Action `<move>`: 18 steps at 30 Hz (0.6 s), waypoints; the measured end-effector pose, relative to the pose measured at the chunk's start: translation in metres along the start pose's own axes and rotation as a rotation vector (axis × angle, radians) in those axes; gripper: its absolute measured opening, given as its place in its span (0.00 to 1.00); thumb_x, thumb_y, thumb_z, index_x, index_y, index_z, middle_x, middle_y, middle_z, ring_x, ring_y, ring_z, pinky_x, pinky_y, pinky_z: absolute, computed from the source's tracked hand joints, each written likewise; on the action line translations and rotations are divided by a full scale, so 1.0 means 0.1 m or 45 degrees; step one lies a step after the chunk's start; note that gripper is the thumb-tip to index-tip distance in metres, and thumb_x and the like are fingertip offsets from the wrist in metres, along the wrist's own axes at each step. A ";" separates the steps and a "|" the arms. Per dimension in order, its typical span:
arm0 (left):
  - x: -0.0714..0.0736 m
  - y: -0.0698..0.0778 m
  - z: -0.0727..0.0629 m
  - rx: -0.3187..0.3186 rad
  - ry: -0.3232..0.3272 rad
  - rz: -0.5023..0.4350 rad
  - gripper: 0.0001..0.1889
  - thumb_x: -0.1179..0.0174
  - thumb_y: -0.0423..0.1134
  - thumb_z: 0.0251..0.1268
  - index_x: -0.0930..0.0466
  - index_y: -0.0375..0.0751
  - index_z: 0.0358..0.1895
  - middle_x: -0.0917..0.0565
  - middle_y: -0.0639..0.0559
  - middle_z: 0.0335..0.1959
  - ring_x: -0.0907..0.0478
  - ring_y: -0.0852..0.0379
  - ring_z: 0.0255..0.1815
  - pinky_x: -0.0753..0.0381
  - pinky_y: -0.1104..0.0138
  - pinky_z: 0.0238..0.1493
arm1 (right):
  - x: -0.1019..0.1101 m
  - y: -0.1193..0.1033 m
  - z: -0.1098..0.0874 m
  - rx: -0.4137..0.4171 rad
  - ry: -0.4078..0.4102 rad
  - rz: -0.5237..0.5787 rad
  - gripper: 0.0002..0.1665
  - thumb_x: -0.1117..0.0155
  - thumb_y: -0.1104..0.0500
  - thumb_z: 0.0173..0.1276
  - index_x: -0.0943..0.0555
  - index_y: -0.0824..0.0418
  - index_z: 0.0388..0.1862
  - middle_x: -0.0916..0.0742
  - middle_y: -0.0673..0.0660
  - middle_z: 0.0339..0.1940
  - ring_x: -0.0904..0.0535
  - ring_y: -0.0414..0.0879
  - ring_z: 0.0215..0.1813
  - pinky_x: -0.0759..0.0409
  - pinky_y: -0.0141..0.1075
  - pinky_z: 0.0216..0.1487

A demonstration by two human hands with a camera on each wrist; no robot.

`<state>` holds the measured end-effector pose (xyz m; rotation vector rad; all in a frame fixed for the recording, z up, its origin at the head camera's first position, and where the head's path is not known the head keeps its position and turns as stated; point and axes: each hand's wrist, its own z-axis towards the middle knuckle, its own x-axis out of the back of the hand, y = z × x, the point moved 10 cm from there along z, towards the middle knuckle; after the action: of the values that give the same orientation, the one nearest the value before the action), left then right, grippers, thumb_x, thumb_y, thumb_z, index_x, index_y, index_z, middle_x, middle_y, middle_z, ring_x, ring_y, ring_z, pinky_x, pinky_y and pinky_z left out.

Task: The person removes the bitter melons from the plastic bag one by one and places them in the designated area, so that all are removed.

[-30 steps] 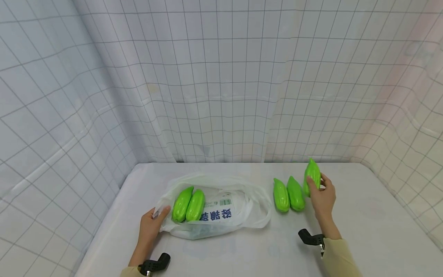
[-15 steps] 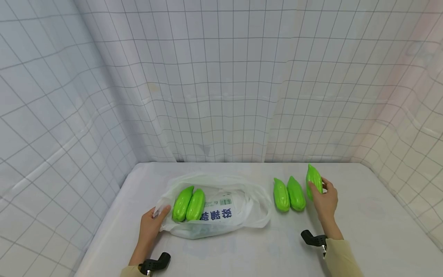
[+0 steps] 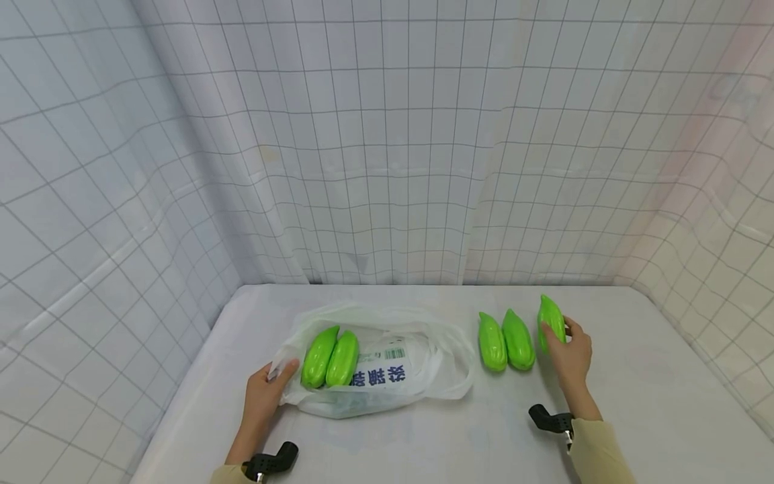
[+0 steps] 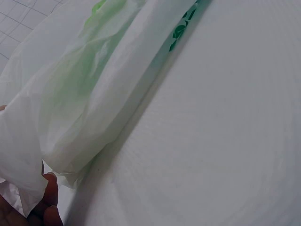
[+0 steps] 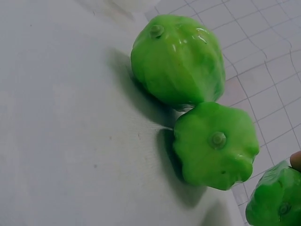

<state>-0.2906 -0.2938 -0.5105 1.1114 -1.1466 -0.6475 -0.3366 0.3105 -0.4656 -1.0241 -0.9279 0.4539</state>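
Observation:
On the left, my left hand (image 3: 263, 395) grips the edge of a white plastic bag (image 3: 444, 386), thumb on the near side; curled fingertips (image 4: 50, 188) show below the plastic in the left wrist view. Two glossy green bitter melons (image 3: 318, 357) lie side by side inside the bag's wide mouth. Over on the right, my right hand (image 3: 571, 355) holds another bitter melon (image 3: 549, 319) between thumb and fingers, pointed end away from me. Just left of it, two more bitter melons (image 3: 492, 343) lie on the table, their ribbed stem ends (image 5: 214, 141) facing the right wrist camera.
A white-covered table (image 3: 387, 444) carries everything. Grid-patterned white curtains (image 3: 387, 168) hang behind it and along both sides. Dark blue lettering (image 3: 377, 375) shows within the bag, and a black wrist camera (image 3: 550, 420) sits on the right wrist.
My right hand has moved slightly toward me and right, bringing the held bitter melon lower in the head view. The left hand, the bag and the other bitter melons stay in place.

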 end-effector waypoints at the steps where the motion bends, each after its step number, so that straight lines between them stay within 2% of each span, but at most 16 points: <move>1: 0.00 0.00 0.00 -0.001 0.002 0.004 0.29 0.38 0.55 0.62 0.22 0.26 0.45 0.21 0.46 0.29 0.31 0.57 0.27 0.31 0.67 0.27 | 0.00 0.00 0.00 0.011 -0.003 -0.013 0.35 0.42 0.49 0.69 0.34 0.73 0.65 0.28 0.71 0.52 0.35 0.64 0.53 0.40 0.50 0.46; 7: -0.01 -0.03 0.01 0.011 0.001 0.010 0.30 0.38 0.56 0.61 0.22 0.26 0.45 0.20 0.46 0.31 0.31 0.56 0.28 0.31 0.67 0.28 | -0.02 0.03 0.01 0.047 -0.009 -0.082 0.35 0.41 0.51 0.69 0.34 0.75 0.64 0.27 0.73 0.51 0.35 0.66 0.53 0.40 0.54 0.50; 18: -0.01 -0.02 0.00 0.025 0.001 0.016 0.31 0.39 0.57 0.61 0.22 0.27 0.48 0.19 0.43 0.36 0.29 0.56 0.30 0.29 0.68 0.30 | -0.08 0.08 -0.01 0.013 -0.090 -0.142 0.37 0.42 0.49 0.69 0.36 0.74 0.66 0.29 0.74 0.53 0.38 0.69 0.56 0.41 0.57 0.52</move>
<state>-0.2906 -0.2936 -0.5127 1.1203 -1.1602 -0.6275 -0.3396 0.3085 -0.4758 -0.9465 -1.0395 0.4034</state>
